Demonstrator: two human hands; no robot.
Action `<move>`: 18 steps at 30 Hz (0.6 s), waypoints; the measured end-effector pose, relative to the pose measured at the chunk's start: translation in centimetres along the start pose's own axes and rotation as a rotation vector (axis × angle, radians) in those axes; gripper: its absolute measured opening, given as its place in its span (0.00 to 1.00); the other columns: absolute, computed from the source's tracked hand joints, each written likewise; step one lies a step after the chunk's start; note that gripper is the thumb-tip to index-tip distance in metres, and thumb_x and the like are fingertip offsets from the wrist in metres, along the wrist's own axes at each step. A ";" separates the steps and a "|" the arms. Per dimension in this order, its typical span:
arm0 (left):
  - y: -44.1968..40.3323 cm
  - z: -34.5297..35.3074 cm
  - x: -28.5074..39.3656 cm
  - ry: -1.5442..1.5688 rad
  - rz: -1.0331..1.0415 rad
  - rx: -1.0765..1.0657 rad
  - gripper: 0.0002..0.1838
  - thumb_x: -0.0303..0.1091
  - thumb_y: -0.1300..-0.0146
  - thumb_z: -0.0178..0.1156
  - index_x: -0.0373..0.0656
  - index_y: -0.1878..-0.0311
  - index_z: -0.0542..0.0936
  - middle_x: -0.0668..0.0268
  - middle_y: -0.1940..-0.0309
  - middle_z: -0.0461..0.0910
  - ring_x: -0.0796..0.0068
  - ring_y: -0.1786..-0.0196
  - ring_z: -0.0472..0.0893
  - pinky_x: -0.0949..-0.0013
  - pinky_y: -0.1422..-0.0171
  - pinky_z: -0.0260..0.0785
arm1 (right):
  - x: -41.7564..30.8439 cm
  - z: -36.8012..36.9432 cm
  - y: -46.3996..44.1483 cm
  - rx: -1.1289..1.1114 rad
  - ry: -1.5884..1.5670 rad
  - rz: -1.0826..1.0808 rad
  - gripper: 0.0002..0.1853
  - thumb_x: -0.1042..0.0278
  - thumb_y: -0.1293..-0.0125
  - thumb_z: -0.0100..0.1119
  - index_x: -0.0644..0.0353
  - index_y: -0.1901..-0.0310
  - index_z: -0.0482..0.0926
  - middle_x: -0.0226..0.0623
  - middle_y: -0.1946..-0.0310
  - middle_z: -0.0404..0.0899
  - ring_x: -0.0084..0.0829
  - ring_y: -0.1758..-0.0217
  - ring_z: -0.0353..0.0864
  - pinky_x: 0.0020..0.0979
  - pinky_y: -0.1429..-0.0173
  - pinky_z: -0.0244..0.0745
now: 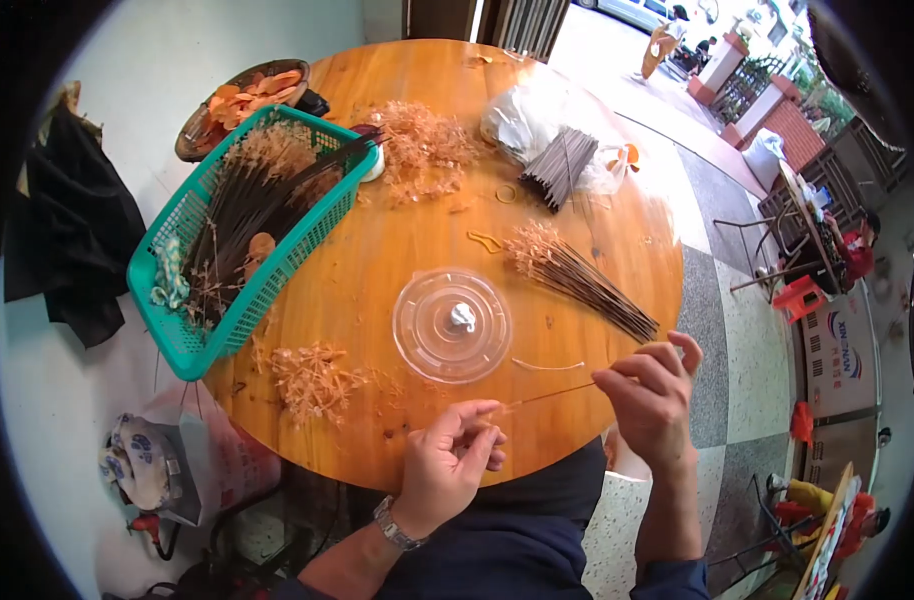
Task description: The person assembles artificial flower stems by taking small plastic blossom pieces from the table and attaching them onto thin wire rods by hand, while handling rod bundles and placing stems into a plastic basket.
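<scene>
My right hand (654, 398) pinches one end of a thin brown stem (555, 394) above the table's near right edge. At the stem's other end is a small orange tuft (507, 408), where the fingers of my left hand (452, 452) are pinched together. A round clear plastic lid or dish (427, 350) lies just beyond, with a white lump (463, 317) of soft material on it. Past my right hand lies a bundle of dark stems with orange tufted heads (577, 275). Left of my left hand is a loose pile of orange, petal-like pieces (315, 382).
On the round wooden table (367, 245) a green basket (239, 325) holds dark stems. A bowl of orange discs (195, 135), another orange pile (417, 150), bare sticks (560, 165) and a plastic bag (522, 115) lie farther back. Other people sit at tables to the right.
</scene>
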State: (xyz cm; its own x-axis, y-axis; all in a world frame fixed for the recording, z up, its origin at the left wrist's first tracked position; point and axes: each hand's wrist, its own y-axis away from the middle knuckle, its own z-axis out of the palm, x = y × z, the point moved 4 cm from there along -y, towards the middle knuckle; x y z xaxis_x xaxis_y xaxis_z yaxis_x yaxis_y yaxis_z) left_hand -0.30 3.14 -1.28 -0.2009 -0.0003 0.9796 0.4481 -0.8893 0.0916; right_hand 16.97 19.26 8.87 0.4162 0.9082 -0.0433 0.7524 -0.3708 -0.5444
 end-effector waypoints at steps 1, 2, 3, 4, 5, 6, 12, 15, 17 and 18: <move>0.1 -0.1 -0.2 0.015 0.007 -0.008 0.09 0.23 0.21 0.60 0.33 0.43 0.81 0.61 0.61 0.88 0.77 0.63 0.89 0.71 0.58 0.87 | 0.1 -0.2 -0.3 0.002 -0.025 0.002 0.11 0.76 0.51 0.75 0.47 0.66 0.90 0.19 0.69 0.83 0.26 0.61 0.80 0.45 0.30 0.65; 0.0 -0.3 -0.4 0.029 0.015 -0.016 0.09 0.23 0.21 0.60 0.33 0.42 0.80 0.61 0.61 0.88 0.77 0.63 0.89 0.70 0.57 0.87 | 0.0 -0.3 -0.4 0.006 -0.045 0.006 0.11 0.76 0.50 0.75 0.47 0.66 0.90 0.19 0.69 0.83 0.26 0.62 0.80 0.45 0.31 0.65; -0.1 -0.4 -0.6 0.043 0.025 -0.024 0.10 0.23 0.21 0.59 0.33 0.41 0.80 0.61 0.60 0.88 0.76 0.62 0.89 0.70 0.57 0.87 | -0.1 -0.3 -0.4 0.011 -0.064 0.008 0.11 0.76 0.50 0.75 0.47 0.66 0.90 0.20 0.69 0.83 0.26 0.62 0.80 0.45 0.31 0.66; 0.0 -0.5 -0.8 0.074 0.027 -0.021 0.10 0.23 0.21 0.59 0.33 0.41 0.79 0.61 0.60 0.88 0.76 0.61 0.89 0.70 0.56 0.87 | -0.2 -0.3 -0.4 0.015 -0.084 0.011 0.10 0.76 0.50 0.76 0.47 0.66 0.90 0.20 0.70 0.83 0.26 0.63 0.80 0.45 0.32 0.67; 0.0 -0.5 -1.0 0.105 0.030 -0.019 0.10 0.22 0.21 0.58 0.33 0.41 0.79 0.60 0.59 0.87 0.75 0.61 0.89 0.69 0.55 0.87 | -0.4 -0.2 -0.5 0.012 -0.092 0.008 0.10 0.76 0.50 0.76 0.47 0.66 0.90 0.20 0.70 0.83 0.26 0.63 0.80 0.45 0.33 0.67; 0.1 -0.5 -1.2 0.137 0.031 -0.017 0.10 0.22 0.20 0.57 0.33 0.41 0.79 0.60 0.59 0.87 0.75 0.60 0.89 0.69 0.54 0.87 | -0.5 -0.2 -0.4 0.009 -0.100 0.006 0.10 0.76 0.50 0.76 0.47 0.66 0.90 0.20 0.70 0.83 0.26 0.63 0.80 0.45 0.33 0.68; 0.3 -0.3 0.3 0.273 0.086 0.029 0.12 0.20 0.21 0.55 0.32 0.39 0.78 0.59 0.56 0.86 0.73 0.57 0.89 0.68 0.54 0.87 | -1.1 -0.2 0.2 -0.002 -0.118 0.011 0.10 0.76 0.49 0.77 0.48 0.66 0.91 0.21 0.70 0.83 0.27 0.64 0.81 0.45 0.35 0.68; 0.2 -0.3 -0.3 0.250 0.098 -0.042 0.14 0.22 0.20 0.57 0.33 0.35 0.77 0.59 0.57 0.87 0.74 0.58 0.89 0.69 0.55 0.86 | -1.6 -0.2 0.4 -0.011 -0.125 0.011 0.09 0.75 0.49 0.77 0.48 0.66 0.91 0.22 0.70 0.83 0.27 0.64 0.81 0.44 0.35 0.69; 0.2 -0.8 -1.0 0.180 0.060 -0.056 0.16 0.24 0.20 0.59 0.34 0.33 0.76 0.60 0.57 0.88 0.75 0.60 0.89 0.70 0.57 0.86 | -1.9 0.0 0.6 -0.009 -0.131 0.018 0.09 0.75 0.48 0.77 0.49 0.66 0.90 0.22 0.70 0.83 0.27 0.64 0.81 0.44 0.36 0.69; 0.2 -1.0 -1.2 0.145 0.043 -0.062 0.17 0.25 0.20 0.60 0.34 0.32 0.75 0.60 0.58 0.88 0.76 0.61 0.89 0.70 0.58 0.86 | -1.9 0.1 0.7 -0.004 -0.134 0.026 0.09 0.76 0.48 0.77 0.49 0.66 0.90 0.23 0.70 0.83 0.28 0.64 0.81 0.43 0.36 0.69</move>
State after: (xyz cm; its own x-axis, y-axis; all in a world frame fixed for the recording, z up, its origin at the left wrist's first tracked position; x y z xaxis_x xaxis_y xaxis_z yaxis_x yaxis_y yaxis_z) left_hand -0.81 2.52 -2.57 -0.3085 -0.1005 0.9459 0.4048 -0.9138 0.0349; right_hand 16.61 17.27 8.46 0.3639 0.9160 -0.1689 0.7444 -0.3950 -0.5384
